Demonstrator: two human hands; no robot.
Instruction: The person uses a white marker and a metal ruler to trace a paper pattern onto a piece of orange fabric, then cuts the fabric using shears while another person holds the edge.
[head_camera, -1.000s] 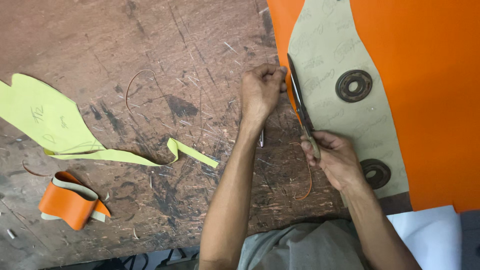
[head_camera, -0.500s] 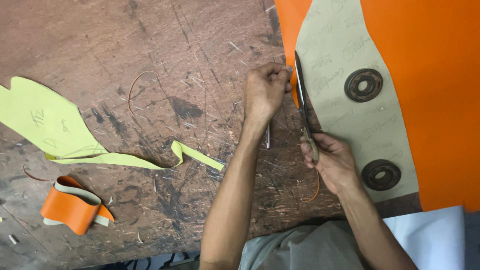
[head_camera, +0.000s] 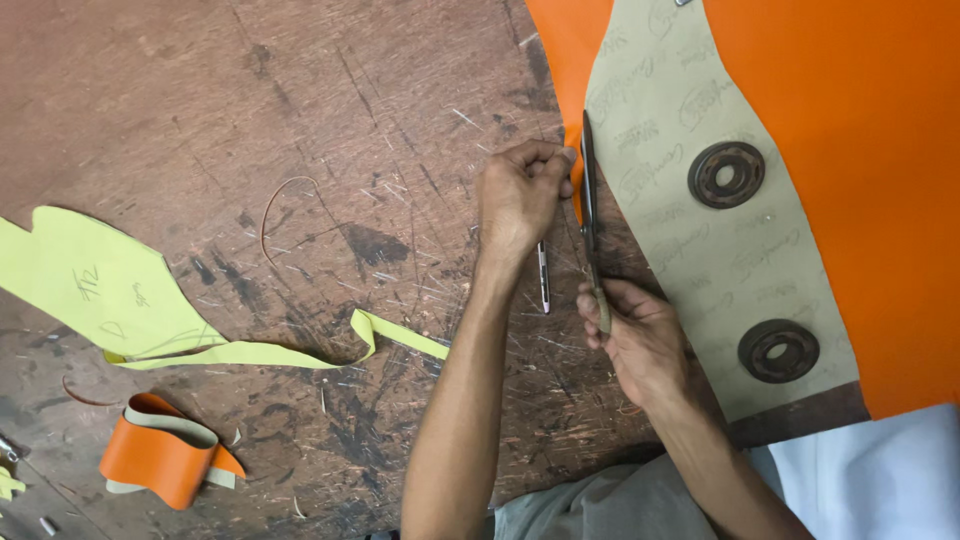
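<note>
My right hand (head_camera: 640, 345) grips the handles of long dark scissors (head_camera: 590, 220), whose blades point away along the left edge of a tan paper pattern (head_camera: 680, 240). The pattern lies on a large orange sheet (head_camera: 860, 200). My left hand (head_camera: 520, 195) is closed on the orange strip at the sheet's cut edge, just left of the blades. Two round dark metal weights (head_camera: 726, 174) (head_camera: 778, 350) rest on the pattern.
A slim pen-like tool (head_camera: 544, 278) lies on the scratched brown workbench (head_camera: 250, 120) between my arms. A yellow-green paper offcut (head_camera: 110, 290) trails to the left. A curled orange scrap (head_camera: 165, 458) sits near the front left. White cloth (head_camera: 870, 480) shows at the lower right.
The scissors and both hands have crept a little farther away along the pattern's edge. The rest of the bench stays as it was.
</note>
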